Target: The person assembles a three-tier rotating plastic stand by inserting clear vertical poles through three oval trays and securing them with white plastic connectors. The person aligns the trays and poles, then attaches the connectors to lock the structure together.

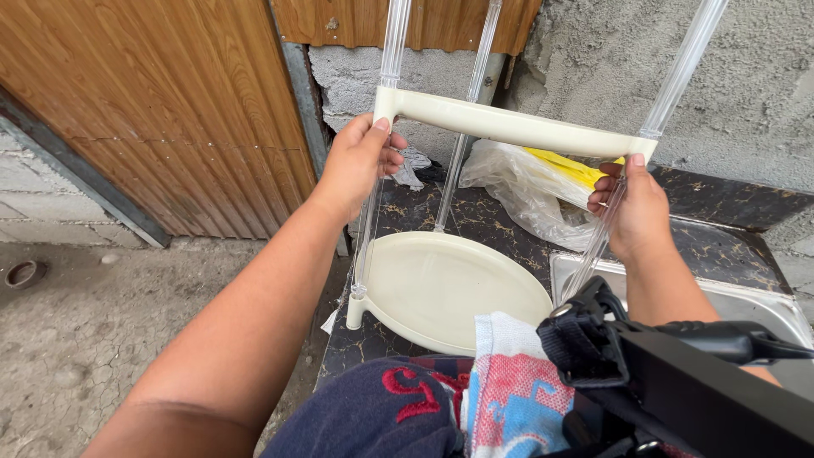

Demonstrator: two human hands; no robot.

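**Ana:** Fingers [386,157] of the left hand [356,165] are clenched round a clear plastic post [370,212] just under the corner of the cream oval plastic shelf tier [509,125]; the right hand [636,212] is wrapped the same way round the other clear plastic post [604,233] below the far corner; so both are grasping the rack, neither is slack.

**Ben:** And where does the rack stand?

**Ana:** Its lower cream oval tray [441,284] rests on the dark marbled stone counter [483,216], near the front edge, with one socket foot right at the corner; the upper tier is held level above it, and more clear posts rise out of view.

**Ben:** How would you steady it well, then?

**Ana:** My judgement: keep both grips at equal height so the tier does not tilt; press straight along the posts, not sideways, since thin clear tubes may bend or pop out of their sockets; watch the foot at the counter's edge, as it could slip off.

**Ben:** Anything close by to mind?

**Ana:** A crumpled clear plastic bag [517,187] with something yellow inside lies just behind the right post; the steel sink [721,293] sits to the right of the tray; a wood-grain panelled door [170,102] and a rough grey plastered wall [746,85] stand behind; the cracked concrete floor [85,339] lies below on the left.
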